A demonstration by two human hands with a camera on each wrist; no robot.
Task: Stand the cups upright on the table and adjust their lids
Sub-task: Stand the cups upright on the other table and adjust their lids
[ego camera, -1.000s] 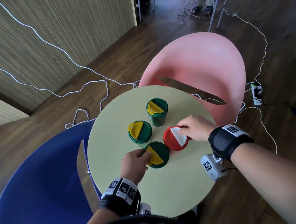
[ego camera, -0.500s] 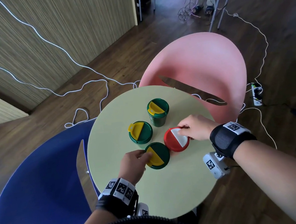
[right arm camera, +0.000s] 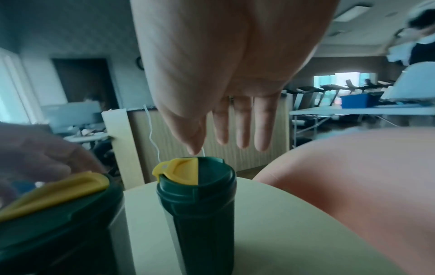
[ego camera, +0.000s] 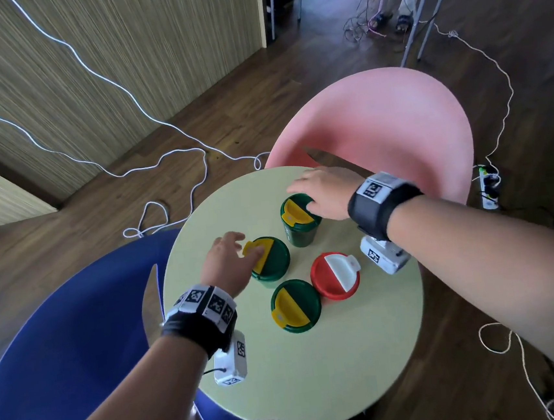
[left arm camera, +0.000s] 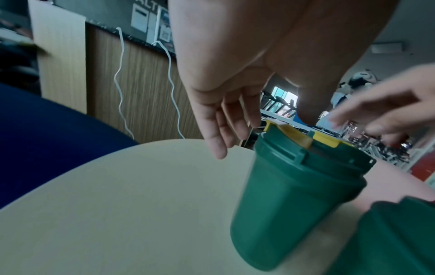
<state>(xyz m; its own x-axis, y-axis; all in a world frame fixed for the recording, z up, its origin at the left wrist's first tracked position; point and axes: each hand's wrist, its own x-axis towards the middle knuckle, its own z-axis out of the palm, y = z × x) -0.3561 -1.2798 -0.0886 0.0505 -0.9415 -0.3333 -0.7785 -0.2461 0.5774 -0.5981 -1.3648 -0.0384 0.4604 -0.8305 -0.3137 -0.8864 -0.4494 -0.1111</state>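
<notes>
Four lidded cups stand upright on the round pale-green table [ego camera: 367, 353]. My left hand [ego camera: 238, 245] reaches over the left green cup [ego camera: 274, 264], fingers relaxed, and its thumb [left arm camera: 308, 115] touches the yellow flap [left arm camera: 296, 138], which is tipped up at the rim. My right hand [ego camera: 304, 192] hovers with straight fingers just above the far green cup [ego camera: 300, 233], holding nothing; that cup's yellow flap [right arm camera: 179, 172] lies flat. The near green cup [ego camera: 296, 306] and the red cup with a white flap [ego camera: 334, 277] stand untouched.
A pink chair [ego camera: 396, 130] stands behind the table and a blue chair [ego camera: 62, 349] at its left. White cables [ego camera: 154, 218] trail over the wooden floor. A power strip [ego camera: 488, 186] lies on the right.
Both hands let go of the near green cup and the red cup and moved away from me: the left to the left green cup, the right over the far green cup.
</notes>
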